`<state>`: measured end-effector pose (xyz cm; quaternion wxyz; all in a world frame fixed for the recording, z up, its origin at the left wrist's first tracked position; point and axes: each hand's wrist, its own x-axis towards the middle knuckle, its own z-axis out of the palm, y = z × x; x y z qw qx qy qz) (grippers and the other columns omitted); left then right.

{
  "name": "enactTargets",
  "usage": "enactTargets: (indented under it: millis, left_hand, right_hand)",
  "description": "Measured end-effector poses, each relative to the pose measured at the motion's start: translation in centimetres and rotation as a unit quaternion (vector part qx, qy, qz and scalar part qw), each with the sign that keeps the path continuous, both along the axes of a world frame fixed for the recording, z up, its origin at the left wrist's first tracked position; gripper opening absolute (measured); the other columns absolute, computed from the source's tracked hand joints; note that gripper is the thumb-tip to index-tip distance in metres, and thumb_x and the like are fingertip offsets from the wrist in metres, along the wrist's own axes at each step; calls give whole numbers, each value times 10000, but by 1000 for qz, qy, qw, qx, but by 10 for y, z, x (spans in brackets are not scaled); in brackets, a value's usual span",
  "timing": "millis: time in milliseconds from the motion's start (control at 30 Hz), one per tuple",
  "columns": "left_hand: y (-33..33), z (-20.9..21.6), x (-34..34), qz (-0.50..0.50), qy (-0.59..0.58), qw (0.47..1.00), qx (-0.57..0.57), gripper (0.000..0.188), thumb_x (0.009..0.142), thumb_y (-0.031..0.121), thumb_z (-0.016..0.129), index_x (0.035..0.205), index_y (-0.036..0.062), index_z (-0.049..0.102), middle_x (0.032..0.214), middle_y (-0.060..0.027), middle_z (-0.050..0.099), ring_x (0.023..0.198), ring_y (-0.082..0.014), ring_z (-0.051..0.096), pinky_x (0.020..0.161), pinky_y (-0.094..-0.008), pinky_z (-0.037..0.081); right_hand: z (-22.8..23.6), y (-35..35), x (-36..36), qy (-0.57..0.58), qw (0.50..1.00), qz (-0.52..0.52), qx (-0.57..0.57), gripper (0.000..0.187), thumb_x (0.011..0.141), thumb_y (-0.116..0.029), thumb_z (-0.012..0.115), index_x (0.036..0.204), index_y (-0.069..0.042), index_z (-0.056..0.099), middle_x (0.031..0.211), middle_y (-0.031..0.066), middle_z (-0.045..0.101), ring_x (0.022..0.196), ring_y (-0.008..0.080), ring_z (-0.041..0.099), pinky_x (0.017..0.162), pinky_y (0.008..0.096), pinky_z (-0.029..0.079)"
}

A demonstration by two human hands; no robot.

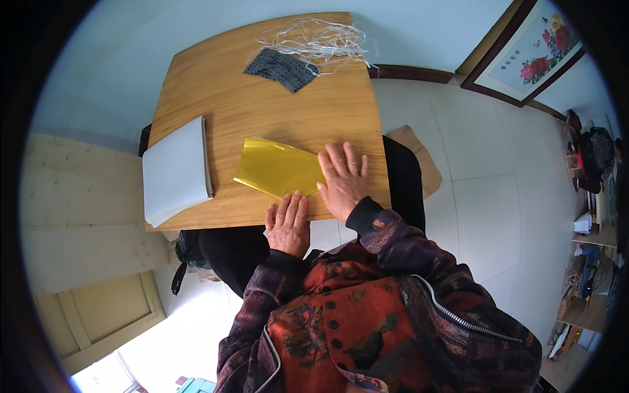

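Note:
A shiny yellow sheet (275, 166), like foil or cellophane, lies on the wooden table near its front edge. A thin pale strip shows along its far edge. My right hand (343, 183) rests flat on the sheet's right end with fingers spread. At the near edge, my left hand (288, 226) touches the sheet with outstretched fingertips, its palm at the table's rim. Neither hand grips anything. To the left lies a stack of white paper (175, 171), its lower sheets slightly fanned out.
The wooden table (229, 98) also bears a dark grey knitted piece (282, 69) and a tangle of clear, whitish strips (314, 38) at its far end. A black bag (189, 249) hangs below the left front. Brown cardboard (417, 160) lies on the floor; shelves (590, 262) stand far right.

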<state>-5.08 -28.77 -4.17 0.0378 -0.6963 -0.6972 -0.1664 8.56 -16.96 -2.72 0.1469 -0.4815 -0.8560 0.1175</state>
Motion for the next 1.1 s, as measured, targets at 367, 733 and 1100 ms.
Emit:
enactTargets:
  millis: [367, 733, 1100]
  left_hand:
    - [0, -2, 0, 7, -1, 1000, -8, 538, 762, 124, 641, 1283, 157, 512, 1377, -6, 496, 1267, -198, 456, 1070, -462, 267]
    - [0, 1, 1, 2, -11, 1000, -12, 559, 749, 103, 634, 1291, 141, 503, 1381, -15, 491, 1279, -209, 440, 1066, -465, 269]
    - [0, -1, -1, -6, 2, 1000, -17, 654, 683, 93, 667, 1310, 121, 483, 1404, -34, 458, 1303, -228, 404, 1076, -453, 259]
  right_hand:
    - [5, 29, 55, -39, 994, -78, -71, 624, 895, -267, 550, 1450, -167, 283, 1545, 42, 172, 1430, 352, 83, 1090, 631, 122]
    - [-4, 53, 94, 305, 940, -49, -143, 531, 901, -43, 440, 1419, -22, 327, 1460, 175, 343, 1370, 309, 293, 1117, 389, 240]
    - [2, 24, 34, 34, 998, -29, -37, 713, 819, -378, 636, 1413, -109, 347, 1481, 100, 321, 1413, 339, 165, 1104, 573, 139]
